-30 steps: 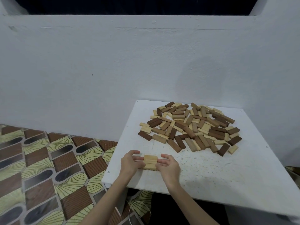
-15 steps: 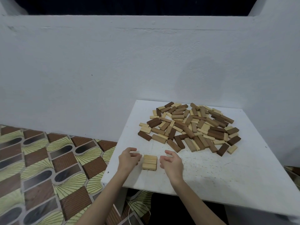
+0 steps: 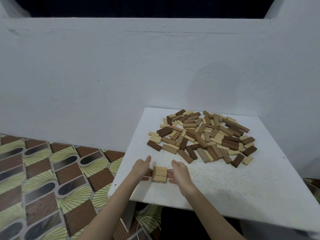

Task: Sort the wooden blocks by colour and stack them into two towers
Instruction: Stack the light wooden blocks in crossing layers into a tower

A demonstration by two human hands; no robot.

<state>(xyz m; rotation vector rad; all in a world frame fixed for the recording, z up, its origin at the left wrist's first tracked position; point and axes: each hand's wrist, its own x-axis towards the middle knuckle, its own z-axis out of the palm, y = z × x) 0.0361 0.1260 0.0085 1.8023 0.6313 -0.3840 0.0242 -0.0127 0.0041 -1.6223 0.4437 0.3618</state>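
A small square layer of light wooden blocks [image 3: 159,174] lies side by side near the front left of the white table [image 3: 225,191]. My left hand [image 3: 141,168] is at its left side and my right hand [image 3: 178,171] at its right side, fingers straight, fingertips touching or almost touching the block ends. Further back lies a loose pile of mixed light and dark brown blocks [image 3: 204,135].
A white wall [image 3: 121,75] rises right behind the table. Left of the table the floor [image 3: 43,179] has patterned brown and green tiles. The table's left edge runs close beside my left hand. A thin cord [image 3: 138,227] hangs under the table.
Both hands held the block layer, drew a little apart half a second ago, and now have straightened and closed back in on its two sides.
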